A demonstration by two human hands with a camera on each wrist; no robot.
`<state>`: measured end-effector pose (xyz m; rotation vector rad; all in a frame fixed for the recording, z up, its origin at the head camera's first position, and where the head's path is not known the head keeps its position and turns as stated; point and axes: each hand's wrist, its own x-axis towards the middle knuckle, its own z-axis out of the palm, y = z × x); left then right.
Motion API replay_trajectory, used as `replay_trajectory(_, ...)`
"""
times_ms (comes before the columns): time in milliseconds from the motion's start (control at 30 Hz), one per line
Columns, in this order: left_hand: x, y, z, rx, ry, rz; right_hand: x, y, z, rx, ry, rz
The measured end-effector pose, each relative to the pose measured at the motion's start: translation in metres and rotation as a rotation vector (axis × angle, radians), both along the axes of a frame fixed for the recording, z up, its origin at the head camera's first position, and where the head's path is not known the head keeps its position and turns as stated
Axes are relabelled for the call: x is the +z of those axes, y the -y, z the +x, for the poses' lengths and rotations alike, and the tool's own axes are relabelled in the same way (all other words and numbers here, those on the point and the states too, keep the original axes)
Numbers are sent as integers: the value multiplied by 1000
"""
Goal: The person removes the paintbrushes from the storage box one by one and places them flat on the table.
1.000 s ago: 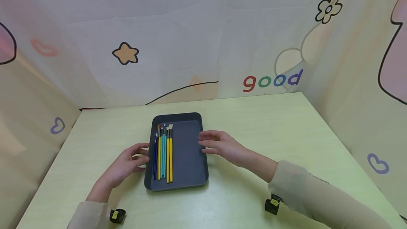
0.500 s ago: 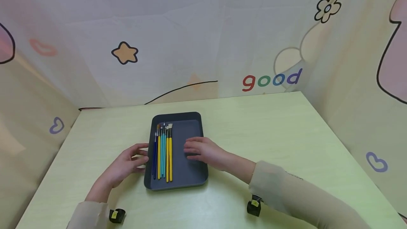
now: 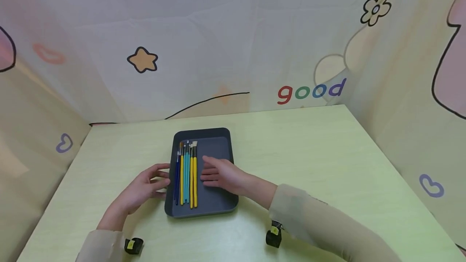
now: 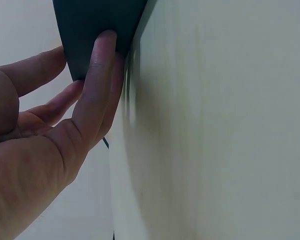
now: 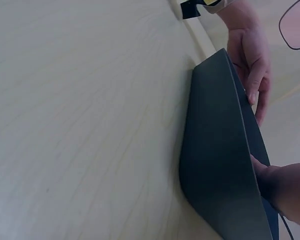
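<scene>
A dark grey rectangular tray (image 3: 215,145) lies on the pale table. Along its left half rest several paintbrushes side by side, bristles toward the far end: dark blue ones (image 3: 177,181), turquoise ones (image 3: 187,183) and yellow ones (image 3: 195,181). My left hand (image 3: 140,187) stands at the tray's left side; in the left wrist view its fingers (image 4: 97,75) touch the outer wall. Over the tray's right half is my right hand (image 3: 229,178), fingers extended toward the brushes and holding nothing. In the right wrist view the tray's wall (image 5: 215,145) hides most of those fingers.
A printed cloth (image 3: 218,51) surrounds the table (image 3: 291,144) at the back and sides. Small black wrist devices hang at both sleeves, the left device (image 3: 134,246) and the right device (image 3: 274,234).
My right hand has moved left from the tray's right rim to over its inside, close to the brushes, and its palm has turned. My left hand, the tray and the brushes stay put.
</scene>
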<state>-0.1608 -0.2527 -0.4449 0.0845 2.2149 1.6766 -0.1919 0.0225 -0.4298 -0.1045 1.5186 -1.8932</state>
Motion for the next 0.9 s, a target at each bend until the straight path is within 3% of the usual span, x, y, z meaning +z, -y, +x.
replay_trajectory(167, 1, 1, 1, -3, 1, -4, -3, 9, -5, -21, 72, -57)
replay_trajectory(300, 2, 0, 1, -6, 8, -2, -5, 15, -7, -49, 99, -41)
replay_trajectory(667, 1, 0, 0, -3, 17, -3, -7, 27, -14, 0, 12, 91)
replay_trajectory(900, 1, -1, 0, -1, 22, 0, -11, 34, -22, 22, 2, 107)
